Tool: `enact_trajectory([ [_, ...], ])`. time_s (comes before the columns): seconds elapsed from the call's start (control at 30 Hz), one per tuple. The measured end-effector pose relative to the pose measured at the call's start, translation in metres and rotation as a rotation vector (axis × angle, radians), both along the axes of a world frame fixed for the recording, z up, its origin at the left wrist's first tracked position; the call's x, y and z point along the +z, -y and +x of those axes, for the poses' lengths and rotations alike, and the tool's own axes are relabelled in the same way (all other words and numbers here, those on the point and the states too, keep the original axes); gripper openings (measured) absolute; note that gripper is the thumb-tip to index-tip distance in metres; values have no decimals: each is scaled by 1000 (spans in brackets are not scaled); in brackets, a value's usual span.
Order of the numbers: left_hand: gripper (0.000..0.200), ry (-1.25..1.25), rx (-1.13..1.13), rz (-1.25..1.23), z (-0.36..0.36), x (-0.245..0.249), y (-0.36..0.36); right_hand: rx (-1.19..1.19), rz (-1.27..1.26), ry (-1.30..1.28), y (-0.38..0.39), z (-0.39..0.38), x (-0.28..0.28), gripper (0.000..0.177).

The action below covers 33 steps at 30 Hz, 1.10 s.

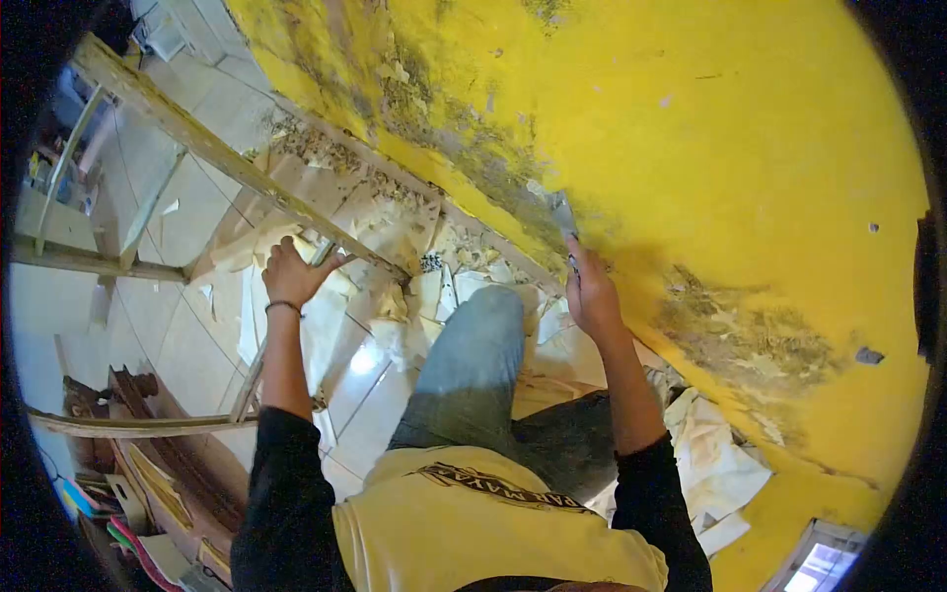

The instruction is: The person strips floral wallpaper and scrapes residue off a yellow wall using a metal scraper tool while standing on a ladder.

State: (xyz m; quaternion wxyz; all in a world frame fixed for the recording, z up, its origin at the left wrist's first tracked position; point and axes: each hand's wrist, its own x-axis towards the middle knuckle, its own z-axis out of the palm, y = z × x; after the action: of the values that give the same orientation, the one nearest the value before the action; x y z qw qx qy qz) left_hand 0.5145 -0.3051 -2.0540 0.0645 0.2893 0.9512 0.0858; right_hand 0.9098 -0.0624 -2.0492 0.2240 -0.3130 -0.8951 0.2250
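Note:
My right hand [592,296] is wrapped round the handle of a metal scraper [563,215]. The scraper's blade lies against a damaged, darkened patch of the yellow wall [631,118], where paint has peeled to grey. My left hand [294,271] has its thumb and fingers apart and rests at a rung of the wooden ladder [247,173], just beside its long rail. Whether it presses on the rung is hard to tell. Between my hands my bent knee [483,316] points toward the foot of the wall.
Paint flakes and crumbs [316,148] lie along the wall's base. Crumpled sheets [710,454] are on the floor at the right. Wooden furniture [173,474] with books stands at the lower left. A wall socket or switch [819,562] shows at the lower right.

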Motion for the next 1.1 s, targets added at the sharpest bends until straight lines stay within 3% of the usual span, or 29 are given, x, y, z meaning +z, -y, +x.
enact_trajectory([
  [0.07,102,251,-90,94,-11,-2,-3,-20,86,60,-8,-16,16,57],
  [0.1,102,260,-82,103,-12,1,-8,-12,94,69,-14,-31,30,57],
  [0.17,98,252,-104,-60,-11,5,-13,-54,108,48,-21,-66,54,54],
  [0.23,95,224,-107,43,-14,-5,-12,-30,110,-37,-22,-93,57,52],
  [0.37,90,212,-104,8,-14,-6,-9,-102,89,-113,-18,-94,32,47],
  [0.4,88,246,-99,-26,-13,3,-12,-60,181,-233,-14,-99,34,51],
  [0.5,82,187,-79,-4,-12,-6,-8,-10,43,-206,-26,-121,49,43],
  [0.73,76,285,-74,-52,-16,2,-12,-33,149,-181,-19,-125,22,48],
  [0.97,72,253,-65,-17,-21,-9,-8,36,159,-327,-22,-146,12,49],
  [1.03,69,146,-80,81,-12,-4,-6,65,186,-337,-23,-152,18,48],
  [1.1,69,239,-62,9,-15,-2,-7,-8,64,-300,-26,-162,27,46],
])
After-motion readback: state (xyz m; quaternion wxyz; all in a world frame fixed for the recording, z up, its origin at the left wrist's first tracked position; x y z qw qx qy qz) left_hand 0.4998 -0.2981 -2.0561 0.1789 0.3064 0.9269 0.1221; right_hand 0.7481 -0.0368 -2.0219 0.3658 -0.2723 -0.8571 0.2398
